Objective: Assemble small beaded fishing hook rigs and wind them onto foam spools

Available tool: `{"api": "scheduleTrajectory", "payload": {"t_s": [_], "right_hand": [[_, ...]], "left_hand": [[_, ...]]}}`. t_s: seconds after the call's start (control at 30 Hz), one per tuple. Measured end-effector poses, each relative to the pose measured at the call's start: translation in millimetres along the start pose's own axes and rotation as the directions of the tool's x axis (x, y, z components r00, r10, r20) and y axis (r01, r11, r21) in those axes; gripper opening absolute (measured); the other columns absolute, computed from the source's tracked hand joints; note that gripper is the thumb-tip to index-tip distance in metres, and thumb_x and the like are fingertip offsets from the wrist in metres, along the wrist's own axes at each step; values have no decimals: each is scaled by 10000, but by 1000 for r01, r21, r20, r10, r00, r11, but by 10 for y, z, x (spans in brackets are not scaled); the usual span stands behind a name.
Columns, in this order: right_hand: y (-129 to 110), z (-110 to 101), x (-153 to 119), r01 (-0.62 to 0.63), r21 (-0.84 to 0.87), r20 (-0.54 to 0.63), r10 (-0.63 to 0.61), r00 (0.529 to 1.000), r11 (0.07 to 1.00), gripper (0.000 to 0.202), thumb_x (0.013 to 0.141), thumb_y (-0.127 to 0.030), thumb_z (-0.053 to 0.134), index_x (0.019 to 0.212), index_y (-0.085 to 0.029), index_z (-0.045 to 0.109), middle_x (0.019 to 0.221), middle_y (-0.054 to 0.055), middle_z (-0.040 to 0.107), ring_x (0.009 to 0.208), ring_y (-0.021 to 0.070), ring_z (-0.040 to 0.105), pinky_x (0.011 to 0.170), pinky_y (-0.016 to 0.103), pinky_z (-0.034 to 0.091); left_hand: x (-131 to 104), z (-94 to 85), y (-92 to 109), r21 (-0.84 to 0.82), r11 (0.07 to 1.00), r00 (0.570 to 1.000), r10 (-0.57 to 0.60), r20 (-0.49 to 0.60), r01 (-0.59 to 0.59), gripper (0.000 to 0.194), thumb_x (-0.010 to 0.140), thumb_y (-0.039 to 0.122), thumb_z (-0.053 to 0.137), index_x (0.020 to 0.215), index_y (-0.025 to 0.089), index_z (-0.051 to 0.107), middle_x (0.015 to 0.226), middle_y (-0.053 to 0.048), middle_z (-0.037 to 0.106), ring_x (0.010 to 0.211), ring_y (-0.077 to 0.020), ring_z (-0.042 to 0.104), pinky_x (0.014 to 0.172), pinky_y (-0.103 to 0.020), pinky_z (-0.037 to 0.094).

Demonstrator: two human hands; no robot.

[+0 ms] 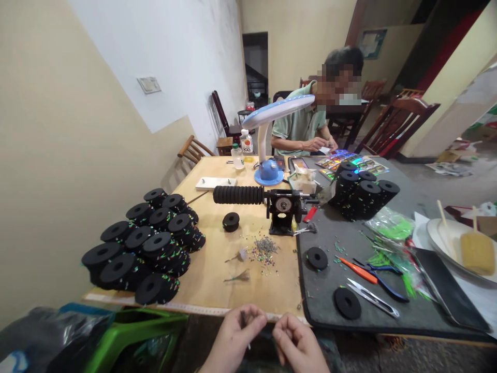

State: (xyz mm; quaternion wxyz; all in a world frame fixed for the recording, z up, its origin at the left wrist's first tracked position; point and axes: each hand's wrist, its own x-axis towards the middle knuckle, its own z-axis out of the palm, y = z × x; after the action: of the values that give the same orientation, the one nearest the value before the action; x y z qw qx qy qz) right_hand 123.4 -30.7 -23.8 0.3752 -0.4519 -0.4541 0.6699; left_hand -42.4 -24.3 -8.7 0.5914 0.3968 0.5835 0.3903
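Observation:
My left hand (236,338) is closed in a pinch at the table's front edge. A dark bit shows between its fingers and a small pale tip below them; what it is I cannot make out. Close beside it, my right hand (295,343) is also pinched, its fingertips near those of the left, and anything in them is hidden. Beyond my hands lie a small bundle of thin wire-like stems (238,277), a second pale-headed bundle (241,255) and a scatter of small beads (264,248). Farther back, a black winding device (282,207) carries a row of black foam discs (238,195).
Stacks of black foam spools (140,238) crowd the left, with more (365,191) at the back right. On the grey mat (326,311) lie thread snips (373,298), an orange-handled tool (357,270) and pliers (388,285). A blue lamp (268,173) stands before a seated person (298,127).

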Motion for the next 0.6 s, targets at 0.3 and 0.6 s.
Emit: {"api": "scheduleTrajectory", "payload": {"t_s": [0.3, 0.6], "right_hand": [[22, 24, 6, 11, -101, 9, -10, 1000, 995, 403, 838, -576, 585, 708, -199, 527, 461, -73, 478, 421, 103, 412, 480, 222, 319], [-402, -211, -22, 220, -540, -205, -381, 902, 812, 238, 862, -406, 628, 975, -239, 753, 944, 126, 767, 866, 296, 681, 766, 353, 509]], "left_hand": [[-41, -29, 127, -10, 999, 999, 37, -36, -37, 443, 707, 596, 700, 708, 158, 635, 617, 40, 487, 618, -136, 423, 597, -231, 353], [-139, -72, 264, 145, 978, 988, 155, -22, -150, 401, 797, 543, 630, 724, 149, 643, 620, 30, 466, 631, -145, 434, 611, -229, 363]]}}
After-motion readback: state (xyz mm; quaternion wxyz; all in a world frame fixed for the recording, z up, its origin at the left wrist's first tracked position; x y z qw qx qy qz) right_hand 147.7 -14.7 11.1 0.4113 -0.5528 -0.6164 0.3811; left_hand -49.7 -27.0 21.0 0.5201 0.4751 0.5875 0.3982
